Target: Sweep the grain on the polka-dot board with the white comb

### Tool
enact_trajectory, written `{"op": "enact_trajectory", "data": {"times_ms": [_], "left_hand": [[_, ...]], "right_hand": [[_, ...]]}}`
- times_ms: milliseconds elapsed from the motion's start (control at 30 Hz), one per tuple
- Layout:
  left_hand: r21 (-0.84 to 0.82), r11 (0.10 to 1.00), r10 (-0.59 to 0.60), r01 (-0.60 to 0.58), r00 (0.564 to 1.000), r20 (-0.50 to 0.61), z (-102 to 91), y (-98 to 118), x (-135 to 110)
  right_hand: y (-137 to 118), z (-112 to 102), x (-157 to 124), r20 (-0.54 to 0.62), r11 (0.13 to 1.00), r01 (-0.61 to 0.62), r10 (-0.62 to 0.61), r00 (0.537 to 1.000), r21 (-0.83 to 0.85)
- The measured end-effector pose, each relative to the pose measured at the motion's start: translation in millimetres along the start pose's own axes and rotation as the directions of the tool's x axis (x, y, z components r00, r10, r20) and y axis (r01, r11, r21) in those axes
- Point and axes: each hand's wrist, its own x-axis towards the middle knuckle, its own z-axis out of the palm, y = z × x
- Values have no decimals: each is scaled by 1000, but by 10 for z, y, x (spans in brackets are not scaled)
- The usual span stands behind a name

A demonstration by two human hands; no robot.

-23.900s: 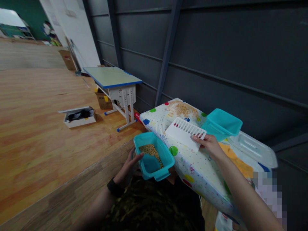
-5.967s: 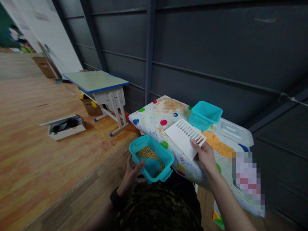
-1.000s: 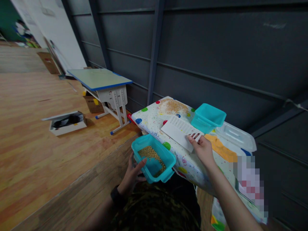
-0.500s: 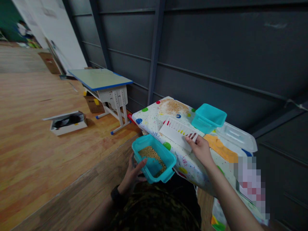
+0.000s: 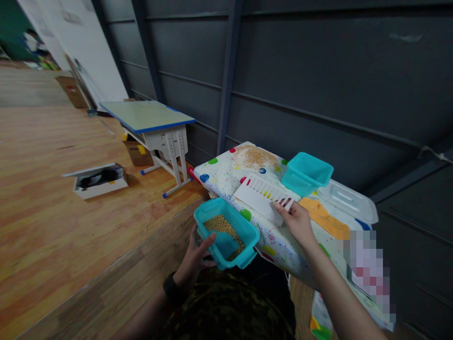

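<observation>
My left hand [image 5: 198, 250] grips a turquoise plastic container [image 5: 226, 246] by its near left side, below the table's front edge. Yellowish beans [image 5: 220, 224] lie along its far and right sides, with bare bottom in the middle. The fingers of my right hand [image 5: 295, 217] pinch the right end of a flat white slotted card [image 5: 260, 197], which lies low over the table. Behind it, a heap of beans with lighter grains [image 5: 256, 157] spreads on the dotted tablecloth [image 5: 221, 175]. A second turquoise container [image 5: 307, 173] stands right of the heap.
A clear lid [image 5: 348, 200] and an orange cloth [image 5: 323, 217] lie at the table's right. Dark wall panels [image 5: 318, 85] rise behind. A school desk [image 5: 148, 115] stands to the left, with an open white box [image 5: 101, 182] on the floor. Someone is far off at upper left.
The slotted card and my right hand have shifted very slightly to the right. My left hand and its container have stayed put.
</observation>
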Motion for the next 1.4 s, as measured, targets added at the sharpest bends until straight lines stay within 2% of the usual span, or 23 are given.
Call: {"op": "enact_trajectory", "data": {"times_ms": [133,267,700,1100,1300,1400], "left_hand": [[-4,1000,-6,6,1000,-3,-8,-13,22],[-19,1000,-16,16,1000,-25,18,-3,24],[10,1000,-1,1,1000,7,58,61,-52],[2,1000,-13,13,1000,-10,44,36,-23],[12,1000,-5,5,1000,-1,43,48,-31],[13,1000,-14,14,1000,-1,35,48,-31]], "right_hand": [[20,9,22,-20,1000,-2,2,1000,-12],[53,29,14,27,1000,2,-2,1000,-15],[149,37,17,37,1000,9,-9,999,-5],[96,24,-11,50,1000,1,-2,999,13],[14,6,-26,128,1000,8,-9,992,5],[-17,-4,-39,97,1000,12,-11,995,-4]]}}
